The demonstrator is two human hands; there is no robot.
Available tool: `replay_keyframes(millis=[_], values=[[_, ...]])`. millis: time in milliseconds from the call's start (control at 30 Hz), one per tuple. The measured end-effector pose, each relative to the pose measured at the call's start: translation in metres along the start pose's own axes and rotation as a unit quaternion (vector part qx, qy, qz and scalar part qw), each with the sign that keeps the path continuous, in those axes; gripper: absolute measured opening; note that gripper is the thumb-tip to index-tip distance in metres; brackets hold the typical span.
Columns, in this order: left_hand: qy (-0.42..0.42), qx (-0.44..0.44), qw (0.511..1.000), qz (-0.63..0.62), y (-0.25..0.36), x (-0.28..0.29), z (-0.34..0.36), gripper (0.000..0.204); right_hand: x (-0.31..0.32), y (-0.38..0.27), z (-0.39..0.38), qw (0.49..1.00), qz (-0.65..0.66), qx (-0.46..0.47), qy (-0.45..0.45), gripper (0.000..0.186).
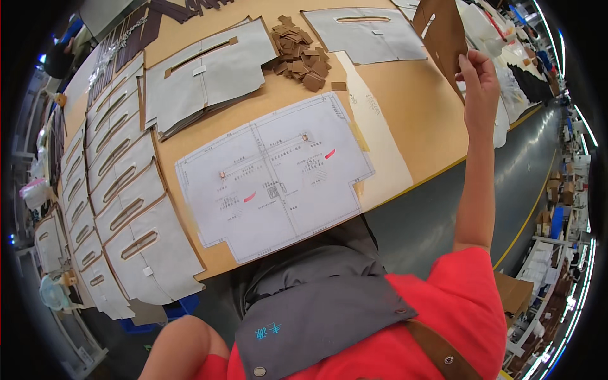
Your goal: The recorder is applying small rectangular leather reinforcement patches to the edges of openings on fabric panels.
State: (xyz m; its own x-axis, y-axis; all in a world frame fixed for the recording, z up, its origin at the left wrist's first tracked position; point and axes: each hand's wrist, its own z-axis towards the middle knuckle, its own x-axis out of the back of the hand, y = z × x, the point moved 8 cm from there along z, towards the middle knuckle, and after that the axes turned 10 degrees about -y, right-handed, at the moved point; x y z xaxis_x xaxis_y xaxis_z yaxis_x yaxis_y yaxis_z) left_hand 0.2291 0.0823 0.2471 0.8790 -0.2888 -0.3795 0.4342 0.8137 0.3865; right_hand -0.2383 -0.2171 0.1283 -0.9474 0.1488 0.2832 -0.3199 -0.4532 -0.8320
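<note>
My right hand (479, 73) reaches up to the far right of the table. Its thumb and fingers are closed on the edge of a brown leather panel (446, 44), which is lifted and tilted with a slot through it. Beside it lies a pale grey panel (380, 44) with brown edges and a long slot. Of my left arm only the bent elbow (190, 335) shows at the lower edge; the left hand is out of view. In front of me lies a white paper pattern sheet (278, 215) with printed lines and two red marks.
A heap of small brown leather pieces (301, 54) sits at the back middle. Left of it is a stack of slotted grey panels (215, 82). Overlapping rows of panels (152, 266) cover the table's left side. Dark strips (142, 28) lie behind. Beyond the table's right edge runs a floor aisle (430, 221).
</note>
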Motion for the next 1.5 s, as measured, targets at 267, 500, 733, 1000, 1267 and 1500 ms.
replay_keyframes(millis=[267, 500, 733, 1000, 1267, 1500], values=[[0.215, 0.587, 0.775, 0.09, -0.214, 0.039, -0.179, 0.055, -0.154, -0.081, -0.173, 0.942, -0.092, 0.178, -0.27, 0.023], [0.175, 0.662, 0.707, 0.177, -0.247, 0.053, -0.224, 0.041, -0.146, -0.024, -0.192, 0.96, -0.102, 0.069, -0.25, 0.031], [0.125, 0.532, 0.809, 0.218, -0.26, 0.045, -0.203, 0.023, 0.009, 0.122, -0.13, 0.884, -0.361, -0.259, -0.146, 0.054], [0.188, 0.529, 0.787, 0.257, -0.169, 0.112, -0.162, 0.021, -0.08, 0.06, -0.142, 0.923, 0.081, -0.293, -0.236, 0.013], [0.155, 0.526, 0.679, 0.489, -0.127, 0.202, -0.199, 0.024, -0.171, 0.061, -0.147, 0.917, 0.039, -0.267, -0.295, 0.014], [-0.05, 0.335, 0.618, 0.71, -0.128, 0.153, -0.173, 0.021, -0.169, 0.066, -0.14, 0.927, -0.028, -0.269, -0.261, 0.022]])
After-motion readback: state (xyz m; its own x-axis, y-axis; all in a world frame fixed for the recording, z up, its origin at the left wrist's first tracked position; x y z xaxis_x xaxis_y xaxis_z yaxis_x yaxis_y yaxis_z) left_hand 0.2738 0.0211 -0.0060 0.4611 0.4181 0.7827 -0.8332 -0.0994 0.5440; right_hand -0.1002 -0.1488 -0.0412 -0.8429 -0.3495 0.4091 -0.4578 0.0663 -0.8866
